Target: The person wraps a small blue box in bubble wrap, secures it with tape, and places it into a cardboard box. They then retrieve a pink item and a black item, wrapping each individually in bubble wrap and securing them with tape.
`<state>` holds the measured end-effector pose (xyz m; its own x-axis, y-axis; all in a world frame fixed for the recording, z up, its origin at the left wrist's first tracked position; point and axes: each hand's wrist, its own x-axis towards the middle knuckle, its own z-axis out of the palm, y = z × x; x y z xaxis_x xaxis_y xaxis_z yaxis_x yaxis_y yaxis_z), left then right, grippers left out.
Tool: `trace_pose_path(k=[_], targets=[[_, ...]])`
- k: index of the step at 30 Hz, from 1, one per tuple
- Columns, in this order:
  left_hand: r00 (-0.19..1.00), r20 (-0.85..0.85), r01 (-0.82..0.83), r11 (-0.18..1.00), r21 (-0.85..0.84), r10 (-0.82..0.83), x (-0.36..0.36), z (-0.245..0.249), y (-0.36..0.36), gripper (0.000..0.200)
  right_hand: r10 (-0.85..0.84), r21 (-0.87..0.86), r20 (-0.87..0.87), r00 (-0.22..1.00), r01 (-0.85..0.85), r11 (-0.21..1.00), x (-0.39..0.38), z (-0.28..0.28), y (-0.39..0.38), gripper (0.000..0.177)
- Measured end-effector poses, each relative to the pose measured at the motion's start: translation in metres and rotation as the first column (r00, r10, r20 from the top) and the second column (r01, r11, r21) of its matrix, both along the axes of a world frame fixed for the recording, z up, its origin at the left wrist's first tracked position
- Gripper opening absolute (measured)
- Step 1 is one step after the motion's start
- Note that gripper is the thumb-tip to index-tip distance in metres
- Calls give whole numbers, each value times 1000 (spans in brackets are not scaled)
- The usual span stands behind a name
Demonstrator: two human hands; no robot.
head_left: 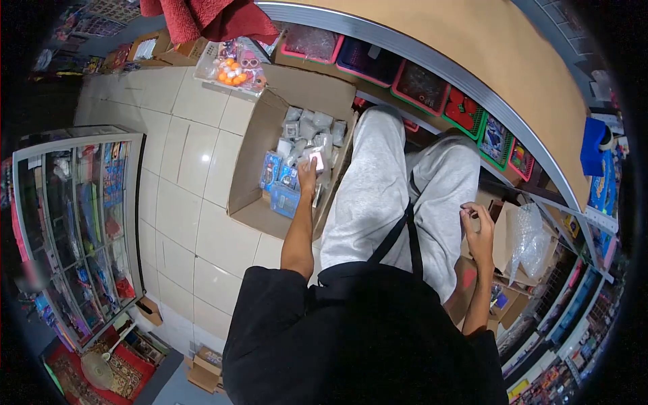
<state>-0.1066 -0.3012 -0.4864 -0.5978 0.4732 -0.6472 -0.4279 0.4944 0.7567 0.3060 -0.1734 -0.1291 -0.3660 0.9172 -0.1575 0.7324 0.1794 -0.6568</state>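
Note:
My left hand [307, 177] reaches into an open cardboard box [246, 158] on the floor beside my leg. Its fingers close on a small pink-and-white box [316, 160]. Around it lie several small items in clear wrapping [307, 127]. Blue printed packs [285, 198] lie at the near end of the carton, close under my wrist. My right hand [480, 231] is raised beside my right knee, with its fingers curled in and the tips near the thumb. Whatever might be between those fingertips is too small to tell.
A wooden counter [472, 47] curves ahead, with coloured baskets [420, 88] beneath it. A white basket [226, 88] with orange balls stands past the carton. At left is a glass display case [77, 229]. Bubble wrap [528, 239] sits at right, and a red towel [209, 20] hangs above.

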Motion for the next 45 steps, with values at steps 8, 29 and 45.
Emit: trace_pose_path(k=[8,29,45], targets=[[939,-5,336,924,-184,-343,0,-14,-24,90,-45,7,15,999,45,999,13,2,-6,17],[548,-546,741,671,-33,-633,54,53,-62,57,-154,290,-254,955,227,930,17,10,34,12],[954,-255,284,-201,937,158,-54,461,35,66,-225,640,-415,882,458,617,53,94,186,17]])
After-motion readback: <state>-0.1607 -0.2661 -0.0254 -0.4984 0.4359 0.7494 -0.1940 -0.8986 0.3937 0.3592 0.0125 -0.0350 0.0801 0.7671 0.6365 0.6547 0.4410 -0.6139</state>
